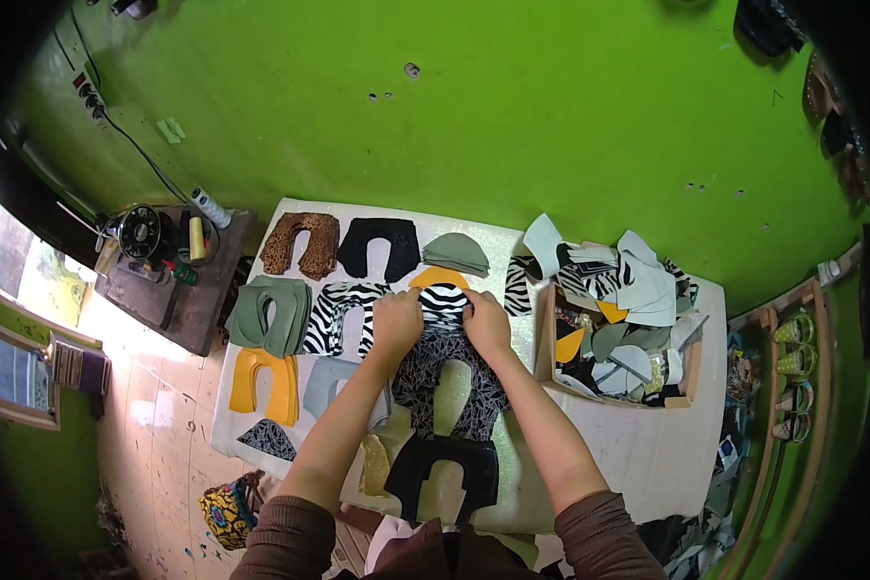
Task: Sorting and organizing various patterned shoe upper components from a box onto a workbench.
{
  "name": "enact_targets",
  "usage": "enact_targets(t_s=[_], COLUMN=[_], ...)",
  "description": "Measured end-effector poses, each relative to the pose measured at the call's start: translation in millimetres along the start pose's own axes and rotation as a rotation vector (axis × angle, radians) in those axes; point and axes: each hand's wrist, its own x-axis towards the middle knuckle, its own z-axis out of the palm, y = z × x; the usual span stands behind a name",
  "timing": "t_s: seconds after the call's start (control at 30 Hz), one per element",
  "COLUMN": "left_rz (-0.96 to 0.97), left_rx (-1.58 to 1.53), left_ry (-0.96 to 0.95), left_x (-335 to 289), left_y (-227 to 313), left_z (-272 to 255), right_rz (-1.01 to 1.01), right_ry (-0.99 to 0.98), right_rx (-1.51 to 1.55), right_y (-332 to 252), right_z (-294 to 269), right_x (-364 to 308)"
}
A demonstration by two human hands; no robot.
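My left hand [397, 321] and my right hand [486, 321] are closed on opposite ends of a zebra-print half-moon piece [444, 302]. It lies over the middle of the table, partly covering a yellow curved piece [439, 278]. Just below my fingers is a stack of dark grey patterned U-shaped pieces [425, 372]. Black U-shaped pieces [420, 459] lie nearest my body. Beside my left hand sits a zebra-print U-shaped stack [331, 314]. A green half-moon stack [456, 253] lies farther back.
Leopard [282, 242], black [396, 242], green [251, 319] and yellow [280, 401] cut stacks line the white table [628, 454]. An open box [547, 333] heaped with scraps stands at right. A sewing machine [140, 232] occupies a side table at left. Shoes hang on a right-hand rack [817, 425].
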Motion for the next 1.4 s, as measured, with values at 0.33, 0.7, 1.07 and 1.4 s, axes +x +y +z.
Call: enact_targets(t_s=[0.33, 0.7, 1.07, 1.4], left_rz=[0.215, 0.428, 0.605, 0.742], left_rx=[0.228, 0.093, -0.145, -0.346], left_ry=[0.068, 0.009, 0.042, -0.006], left_x=[-3.1, -4.8, -14.7, -26.1], left_y=[-3.6, 42.6, 111.2, 212.5], left_z=[12.7, -43.0, -55.5, -43.2], right_rz=[-0.021, -0.071, -0.184, -0.15], right_ry=[-0.026, 0.145, 0.301, 0.086], right_rx=[-0.17, -0.067, 0.088, 0.645], right_y=[1.9, 2.7, 6.5, 73.0], right_z=[8.1, -9.4, -81.9, -150.1], right_x=[-1.4, -8.4, -33.3, -63.0])
